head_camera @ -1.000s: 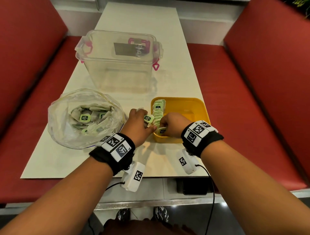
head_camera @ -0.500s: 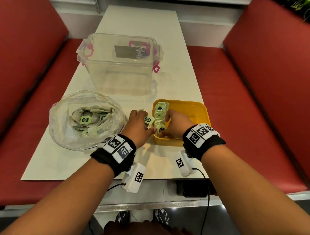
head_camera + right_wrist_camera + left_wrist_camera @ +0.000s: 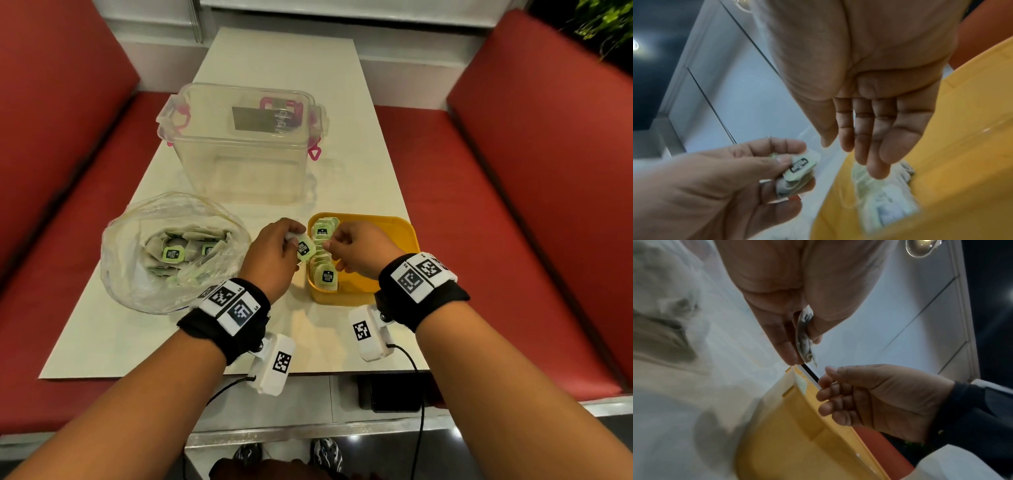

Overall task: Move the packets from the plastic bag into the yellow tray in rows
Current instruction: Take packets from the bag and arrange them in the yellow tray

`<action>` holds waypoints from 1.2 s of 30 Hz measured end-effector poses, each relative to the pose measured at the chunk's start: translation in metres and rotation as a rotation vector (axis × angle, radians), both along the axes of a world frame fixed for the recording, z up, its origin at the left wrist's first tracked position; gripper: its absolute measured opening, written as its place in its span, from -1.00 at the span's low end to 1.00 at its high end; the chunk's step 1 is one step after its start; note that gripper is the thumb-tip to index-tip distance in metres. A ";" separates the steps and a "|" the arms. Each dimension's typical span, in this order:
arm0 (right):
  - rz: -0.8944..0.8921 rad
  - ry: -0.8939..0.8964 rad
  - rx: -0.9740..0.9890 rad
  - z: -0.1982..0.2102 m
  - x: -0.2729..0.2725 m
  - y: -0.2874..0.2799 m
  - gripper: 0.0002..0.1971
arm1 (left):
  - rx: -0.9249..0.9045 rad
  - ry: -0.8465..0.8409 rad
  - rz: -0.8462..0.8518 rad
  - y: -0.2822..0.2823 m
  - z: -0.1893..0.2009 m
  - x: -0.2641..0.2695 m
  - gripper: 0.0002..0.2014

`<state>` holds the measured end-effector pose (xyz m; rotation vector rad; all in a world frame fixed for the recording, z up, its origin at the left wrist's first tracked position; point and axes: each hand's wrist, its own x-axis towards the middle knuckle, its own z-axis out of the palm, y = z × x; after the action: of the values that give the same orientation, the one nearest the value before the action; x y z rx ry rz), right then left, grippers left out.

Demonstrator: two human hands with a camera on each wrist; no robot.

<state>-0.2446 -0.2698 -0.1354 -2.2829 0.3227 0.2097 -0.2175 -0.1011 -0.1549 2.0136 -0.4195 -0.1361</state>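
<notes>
My left hand [image 3: 274,253] hovers just left of the yellow tray [image 3: 387,226] and pinches a small stack of green-labelled packets [image 3: 305,249] between thumb and fingers; the stack shows edge-on [image 3: 804,337] in the left wrist view and label-up [image 3: 799,165] in the right wrist view. My right hand [image 3: 356,250] is over the tray's left side, fingers relaxed and nearly straight [image 3: 875,129], holding nothing. A row of packets [image 3: 325,270] stands along the tray's left wall. The clear plastic bag [image 3: 164,253] at the left holds several more packets.
A clear lidded plastic box [image 3: 239,144] with pink latches stands behind the bag and tray. The white table [image 3: 308,68] runs away from me between two red benches [image 3: 531,205]. The table's near edge is just under my wrists.
My right hand has lifted off the near end of the row in the tray and drawn up toward the left hand. The left hand has kept its packets beside the tray.
</notes>
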 end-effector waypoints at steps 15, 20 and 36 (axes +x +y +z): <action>-0.189 -0.147 0.455 0.027 -0.007 0.013 -0.86 | -0.185 0.083 0.058 0.004 0.010 0.000 -0.53; -0.111 -0.216 0.232 0.032 -0.002 -0.001 -0.94 | -0.152 0.118 0.006 0.013 0.012 -0.002 -0.73; 0.251 -0.265 -0.124 0.053 -0.003 0.006 -0.91 | 0.064 0.011 -0.167 0.009 0.016 -0.003 -0.90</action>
<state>-0.2473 -0.2639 -0.0828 -2.4349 -0.0914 0.0119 -0.2200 -0.0924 -0.1386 2.0376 -0.5827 -0.2674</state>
